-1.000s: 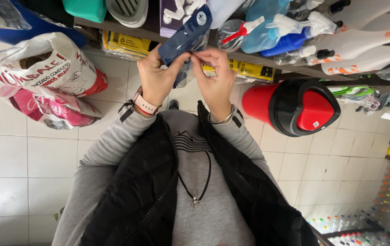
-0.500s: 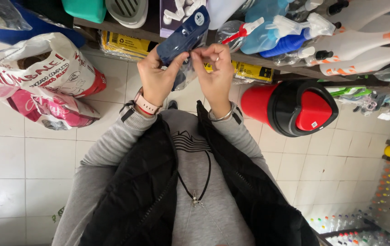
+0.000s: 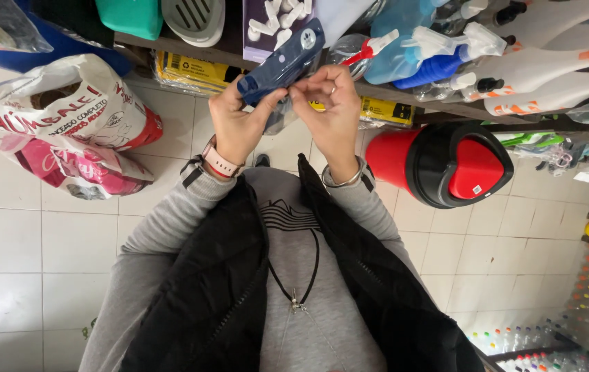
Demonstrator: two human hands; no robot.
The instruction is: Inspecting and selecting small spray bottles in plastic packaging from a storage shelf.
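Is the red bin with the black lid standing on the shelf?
No, the red bin sits on the tiled floor, below the shelf that holds the spray bottles.

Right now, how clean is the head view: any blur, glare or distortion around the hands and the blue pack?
Head view: evenly lit, no hard shadows; left hand, right hand and dark blue pack are sharp. Wide-lens distortion bends the shelf edge and floor tiles toward the corners. Mild glare on the red bin; the bottom-right corner is soft.
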